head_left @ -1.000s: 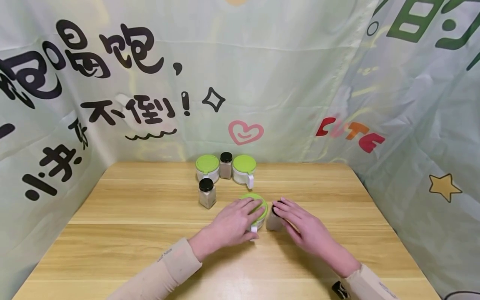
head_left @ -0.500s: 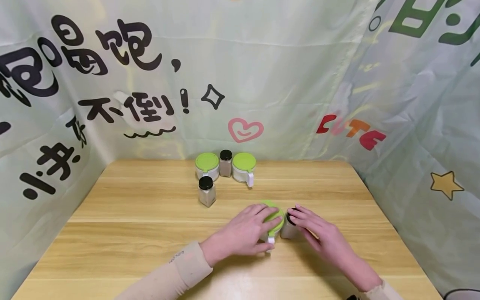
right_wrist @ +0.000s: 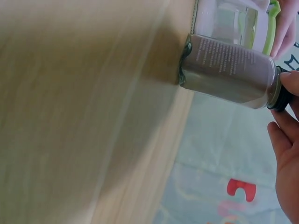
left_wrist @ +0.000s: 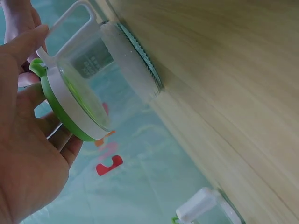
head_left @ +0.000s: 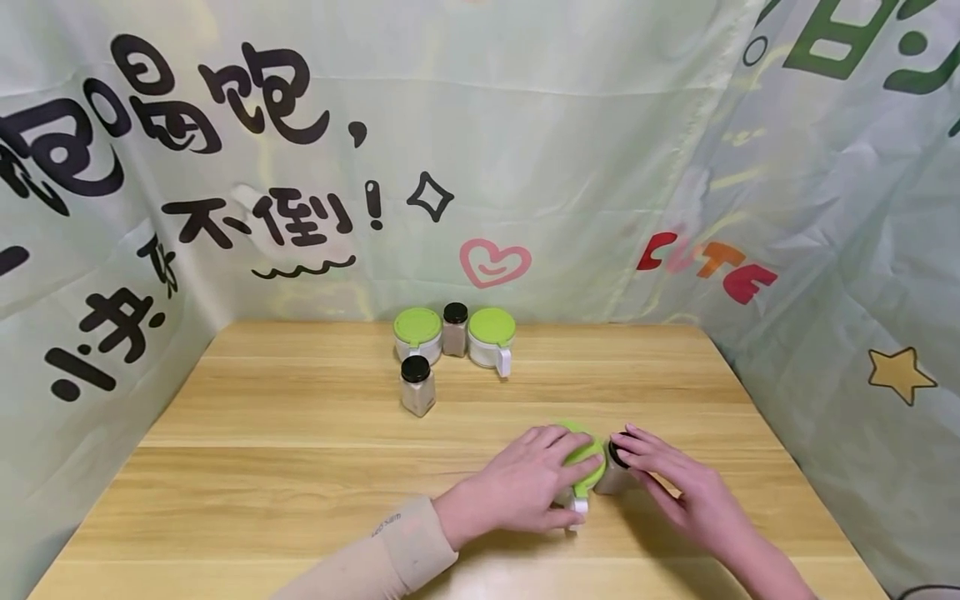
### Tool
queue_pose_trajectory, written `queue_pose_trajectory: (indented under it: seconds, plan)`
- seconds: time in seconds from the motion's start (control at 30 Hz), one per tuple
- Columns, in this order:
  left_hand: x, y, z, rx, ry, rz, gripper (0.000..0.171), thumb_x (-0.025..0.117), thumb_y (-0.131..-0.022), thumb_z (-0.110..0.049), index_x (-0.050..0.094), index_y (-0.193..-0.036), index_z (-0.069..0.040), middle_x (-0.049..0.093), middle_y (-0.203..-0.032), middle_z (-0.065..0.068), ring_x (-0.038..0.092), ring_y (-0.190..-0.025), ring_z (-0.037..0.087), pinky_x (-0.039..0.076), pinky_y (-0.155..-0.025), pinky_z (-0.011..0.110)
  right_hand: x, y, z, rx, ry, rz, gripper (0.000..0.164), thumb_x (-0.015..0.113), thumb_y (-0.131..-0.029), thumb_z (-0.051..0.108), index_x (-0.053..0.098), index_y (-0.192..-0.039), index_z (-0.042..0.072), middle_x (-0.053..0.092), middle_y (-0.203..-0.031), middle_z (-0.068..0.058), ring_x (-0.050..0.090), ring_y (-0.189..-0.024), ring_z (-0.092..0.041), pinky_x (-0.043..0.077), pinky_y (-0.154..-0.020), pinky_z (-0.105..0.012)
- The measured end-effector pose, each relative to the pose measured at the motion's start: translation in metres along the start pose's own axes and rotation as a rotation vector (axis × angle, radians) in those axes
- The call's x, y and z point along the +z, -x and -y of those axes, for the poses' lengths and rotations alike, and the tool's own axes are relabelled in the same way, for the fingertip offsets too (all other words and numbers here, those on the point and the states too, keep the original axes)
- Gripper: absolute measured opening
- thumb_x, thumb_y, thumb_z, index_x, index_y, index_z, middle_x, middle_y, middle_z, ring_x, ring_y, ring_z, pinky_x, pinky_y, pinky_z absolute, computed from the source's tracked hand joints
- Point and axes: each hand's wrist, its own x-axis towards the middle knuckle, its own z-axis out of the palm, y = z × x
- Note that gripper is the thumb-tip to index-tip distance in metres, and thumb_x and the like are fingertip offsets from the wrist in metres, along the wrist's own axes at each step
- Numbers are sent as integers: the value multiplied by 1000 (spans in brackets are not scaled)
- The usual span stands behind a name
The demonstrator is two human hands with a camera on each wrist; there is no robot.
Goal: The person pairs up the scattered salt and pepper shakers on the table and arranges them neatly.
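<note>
On the right front part of the table, my left hand [head_left: 525, 483] grips a clear seasoning jar [left_wrist: 126, 60] by its green lid [head_left: 589, 463]. The fingers spread over the lid and the thumb lies at the white handle [left_wrist: 77, 42]. Right beside it stands a square glass spice bottle [right_wrist: 224, 70] filled with brownish powder. My right hand [head_left: 693, 496] pinches its black cap [right_wrist: 281, 91] between thumb and fingers. Both containers are upright, side by side, their bases at the tabletop.
Two more green-lidded jars, a left one [head_left: 417, 329] and a right one [head_left: 492, 333], stand at the table's [head_left: 262, 475] back edge with a black-capped bottle [head_left: 455, 329] between them. Another bottle [head_left: 417, 387] stands in front of the left jar. Printed cloth [head_left: 585, 167] hangs behind.
Both hands have moved right and toward the person, carrying the jar and the spice bottle along side by side. The containers at the back have stayed put.
</note>
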Motion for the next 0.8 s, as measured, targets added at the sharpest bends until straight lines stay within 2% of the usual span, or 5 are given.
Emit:
queue_pose_trajectory:
  seconds: [0.43,0.8]
  plan:
    - [6,-30,-16,16,-53,-4,76,58,-95,-70,47,-158,-29,43,-160,-1,41,-142,18,36,-119,31,-23,16,-5,80,25,-25,38,59,-107,34,77,-113,1,76,-120,-15,60,-134,-13,44,-109,-13]
    - [9,-54,-28,12,-76,43,74,51,-97,-73,43,-159,-33,39,-162,-5,37,-143,15,33,-120,28,-38,23,-11,133,52,-56,42,59,-106,39,78,-106,1,77,-117,-14,60,-132,-8,45,-103,-8]
